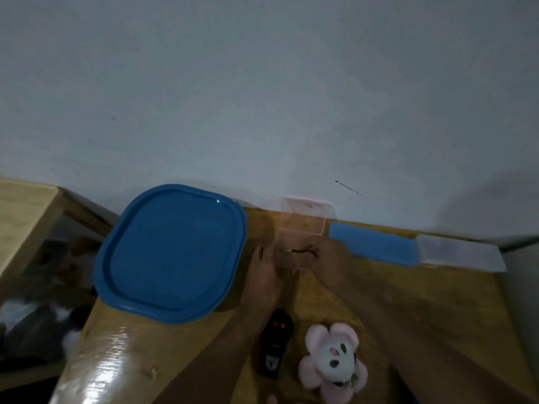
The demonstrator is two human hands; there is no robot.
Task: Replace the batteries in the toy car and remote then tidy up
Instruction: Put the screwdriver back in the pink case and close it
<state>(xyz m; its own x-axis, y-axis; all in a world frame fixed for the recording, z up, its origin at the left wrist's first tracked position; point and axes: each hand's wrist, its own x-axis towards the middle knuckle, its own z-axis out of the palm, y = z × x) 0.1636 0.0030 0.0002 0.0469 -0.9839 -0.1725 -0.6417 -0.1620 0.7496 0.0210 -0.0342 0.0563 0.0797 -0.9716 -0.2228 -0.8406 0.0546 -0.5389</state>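
Observation:
A small clear pinkish plastic box (302, 225) stands at the back of the wooden table (186, 354) against the wall. My left hand (262, 278) rests against the box's left side. My right hand (329, 258) is at its right side, fingers pinched on a thin dark screwdriver (300, 251) that lies across the box's front. The black remote (275, 342) lies on the table below my left wrist. The toy car is not in view. The frame is dim and blurred.
A large container with a blue lid (172, 252) fills the table's left side. A blue lid (373, 246) and a clear box (460, 253) lie along the wall at right. A pink and white plush toy (332, 357) sits near the front. Another wooden table (23, 217) stands at left.

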